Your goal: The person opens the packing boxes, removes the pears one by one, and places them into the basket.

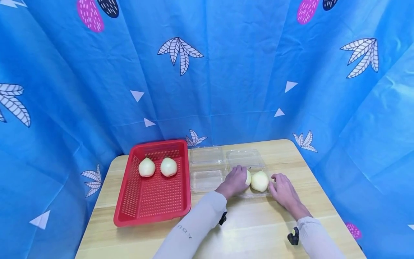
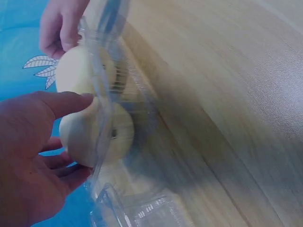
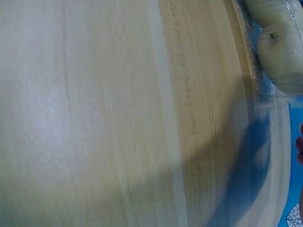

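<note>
Two pale yellow pears sit side by side in the right clear plastic container (image 1: 252,195) in the head view. My left hand (image 1: 236,180) grips the left pear (image 1: 248,178) and covers most of it. Thumb and fingers curve round that pear (image 2: 78,135) in the left wrist view, with the container's side in front. Just right of the right pear (image 1: 260,181), my right hand (image 1: 284,190) holds nothing, its fingers loosely bent by the container's edge. Only a few fingertips (image 3: 300,145) of it show in the right wrist view.
A red perforated basket (image 1: 152,218) stands on the left of the wooden table (image 1: 245,233), with two pears (image 1: 147,167) in its far part. Another clear container (image 1: 207,181) lies between basket and left hand, its lid folded back. A blue patterned curtain (image 1: 226,90) hangs behind.
</note>
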`<state>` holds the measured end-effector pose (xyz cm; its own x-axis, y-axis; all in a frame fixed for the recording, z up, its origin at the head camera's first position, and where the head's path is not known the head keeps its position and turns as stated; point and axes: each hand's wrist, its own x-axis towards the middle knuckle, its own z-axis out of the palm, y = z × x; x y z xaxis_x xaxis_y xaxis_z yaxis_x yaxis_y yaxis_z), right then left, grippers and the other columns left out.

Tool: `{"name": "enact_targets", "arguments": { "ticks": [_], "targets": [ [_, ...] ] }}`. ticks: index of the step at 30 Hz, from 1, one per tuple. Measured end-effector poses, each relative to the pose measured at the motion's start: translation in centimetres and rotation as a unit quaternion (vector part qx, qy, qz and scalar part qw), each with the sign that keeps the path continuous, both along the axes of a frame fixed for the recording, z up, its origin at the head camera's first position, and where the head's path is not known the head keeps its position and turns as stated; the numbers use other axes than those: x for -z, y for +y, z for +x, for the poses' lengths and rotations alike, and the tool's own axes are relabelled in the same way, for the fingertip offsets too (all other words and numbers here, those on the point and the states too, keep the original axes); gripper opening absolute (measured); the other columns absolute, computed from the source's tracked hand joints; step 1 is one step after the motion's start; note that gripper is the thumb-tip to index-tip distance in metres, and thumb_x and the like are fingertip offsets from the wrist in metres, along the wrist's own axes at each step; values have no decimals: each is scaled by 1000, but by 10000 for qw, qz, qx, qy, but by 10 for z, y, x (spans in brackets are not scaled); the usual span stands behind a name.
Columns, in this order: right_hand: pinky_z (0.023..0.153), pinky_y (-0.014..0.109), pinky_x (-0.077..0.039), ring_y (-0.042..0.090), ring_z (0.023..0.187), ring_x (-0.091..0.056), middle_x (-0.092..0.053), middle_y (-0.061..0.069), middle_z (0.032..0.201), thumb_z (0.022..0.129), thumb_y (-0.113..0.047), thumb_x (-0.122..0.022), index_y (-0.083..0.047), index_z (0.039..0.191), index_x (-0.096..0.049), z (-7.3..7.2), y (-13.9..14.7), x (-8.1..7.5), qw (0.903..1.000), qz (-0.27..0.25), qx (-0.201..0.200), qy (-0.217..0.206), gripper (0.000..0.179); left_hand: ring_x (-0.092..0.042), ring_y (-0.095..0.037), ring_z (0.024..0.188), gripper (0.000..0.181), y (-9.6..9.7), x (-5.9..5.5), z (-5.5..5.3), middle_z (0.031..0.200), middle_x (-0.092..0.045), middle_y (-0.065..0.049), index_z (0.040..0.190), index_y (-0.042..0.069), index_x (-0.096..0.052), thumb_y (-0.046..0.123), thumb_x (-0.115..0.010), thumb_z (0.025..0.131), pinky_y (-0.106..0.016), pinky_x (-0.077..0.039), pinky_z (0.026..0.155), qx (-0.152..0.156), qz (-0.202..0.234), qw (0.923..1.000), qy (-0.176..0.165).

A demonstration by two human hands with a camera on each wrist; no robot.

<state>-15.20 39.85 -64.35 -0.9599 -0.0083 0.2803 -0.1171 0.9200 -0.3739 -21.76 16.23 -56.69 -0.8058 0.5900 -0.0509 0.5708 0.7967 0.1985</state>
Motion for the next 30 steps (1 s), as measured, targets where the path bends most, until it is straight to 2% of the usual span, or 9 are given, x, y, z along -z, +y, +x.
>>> {"name": "enact_targets", "arguments": {
  "ticks": [5,9,12,15,20,25,30],
  "targets": [
    [92,53,-53,36,102,-61,-65,20,108,99,-22,-57,4,117,-59,0,0,0,9999,112,-60,40,32,-63,-20,104,62,5,8,-1,122,-60,-9,139,3,-54,29,-78,88,-27,-60,84,42,-460,9985,290],
    [91,52,-52,33,98,-60,-64,18,104,99,-21,-57,3,113,-59,-1,1,-1,9999,136,-91,43,28,-63,-16,97,74,12,18,-3,122,-58,-6,139,6,-53,42,-85,83,-22,-58,75,29,-851,9945,609],
    [87,50,-52,31,93,-58,-63,15,99,98,-20,-57,1,109,-59,-2,1,-3,9997,200,-155,64,24,-62,-14,90,78,15,24,-5,117,-57,-4,135,8,-54,50,-87,78,-20,-56,70,26,-962,9918,844],
    [81,46,-50,26,86,-55,-60,11,91,96,-19,-57,-1,102,-58,-5,2,-6,9991,336,-235,86,19,-61,-14,89,75,15,30,-6,115,-57,-4,132,8,-55,48,-88,78,-21,-56,70,9,-831,9921,944],
    [72,36,-43,18,76,-45,-50,2,78,92,-18,-58,-10,88,-52,-7,3,-9,9975,590,-384,39,11,-60,-16,91,69,14,35,-8,114,-59,-5,131,6,-58,38,-88,77,-23,-57,76,-28,-499,9947,897],
    [67,31,-37,16,70,-39,-41,-2,72,91,-17,-57,-16,80,-44,-10,4,-12,9940,915,-586,145,17,-60,-18,93,66,13,33,-8,115,-60,-6,131,5,-58,32,-85,78,-25,-57,81,6,-414,9955,848],
    [65,30,-37,16,67,-38,-40,-3,69,90,-17,-58,-16,77,-42,-13,5,-13,9908,1138,-715,153,20,-62,-19,98,67,9,30,-7,120,-61,-7,134,4,-57,29,-83,77,-25,-59,85,59,-246,9961,843]
  ]
}}
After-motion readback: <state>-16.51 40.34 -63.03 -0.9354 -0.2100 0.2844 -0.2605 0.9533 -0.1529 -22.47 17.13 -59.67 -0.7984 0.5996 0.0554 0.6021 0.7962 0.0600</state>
